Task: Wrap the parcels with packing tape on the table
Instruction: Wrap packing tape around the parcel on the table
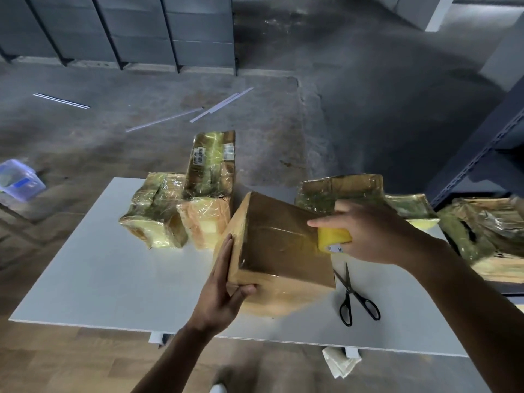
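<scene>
I'm seeing dim, bluish light over the floor [368, 80] in the upper frame, the white table [99, 265] glowing brightest. Glare is flashing off the taped parcels [209, 165], and the edges are bending.

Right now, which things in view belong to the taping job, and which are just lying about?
In the job: brown parcel held by the left hand; yellow tape roll in the right hand; scissors, probably for cutting; wrapped parcels on the table.
Lying about: blue tub and white strips on the floor; crumpled wad under the table.
</scene>
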Demonstrator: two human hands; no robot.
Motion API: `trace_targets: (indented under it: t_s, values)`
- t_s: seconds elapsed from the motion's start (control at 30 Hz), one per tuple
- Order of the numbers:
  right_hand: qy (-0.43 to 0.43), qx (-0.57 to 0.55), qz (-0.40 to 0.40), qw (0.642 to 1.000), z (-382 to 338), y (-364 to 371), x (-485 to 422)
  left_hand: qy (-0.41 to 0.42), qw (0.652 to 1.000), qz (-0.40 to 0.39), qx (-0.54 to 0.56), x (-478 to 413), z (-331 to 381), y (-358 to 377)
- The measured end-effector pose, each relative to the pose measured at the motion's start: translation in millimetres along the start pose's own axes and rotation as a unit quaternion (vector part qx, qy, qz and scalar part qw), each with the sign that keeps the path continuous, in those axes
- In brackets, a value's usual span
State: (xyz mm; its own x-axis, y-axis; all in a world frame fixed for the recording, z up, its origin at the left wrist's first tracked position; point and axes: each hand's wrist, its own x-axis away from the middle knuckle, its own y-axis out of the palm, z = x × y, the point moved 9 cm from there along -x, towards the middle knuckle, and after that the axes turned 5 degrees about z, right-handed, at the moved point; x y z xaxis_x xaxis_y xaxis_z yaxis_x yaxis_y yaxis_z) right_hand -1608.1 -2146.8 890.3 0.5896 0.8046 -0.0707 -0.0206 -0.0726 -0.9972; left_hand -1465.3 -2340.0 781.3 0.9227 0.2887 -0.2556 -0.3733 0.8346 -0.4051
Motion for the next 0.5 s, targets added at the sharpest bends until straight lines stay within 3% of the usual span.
trace_targets:
  t_s: [0.2,0.33,0.5]
  values:
    - [-0.008,-0.066,-0.009,0.998,-26.7,-6.9,-22.9,-0.044,0.999,-0.019,-0.009,-0.5,-20.0,-22.4]
    - [-0.011,-0.099,0.034,0.994,-30.4,-13.8,-25.3,-0.003,0.983,-0.049,-0.175,-6.7,-11.2,-36.2]
    - [-0.017,-0.054,0.048,0.997,-32.3,-13.2,-27.8,0.094,0.93,-0.072,-0.347,-18.7,28.7,-35.5]
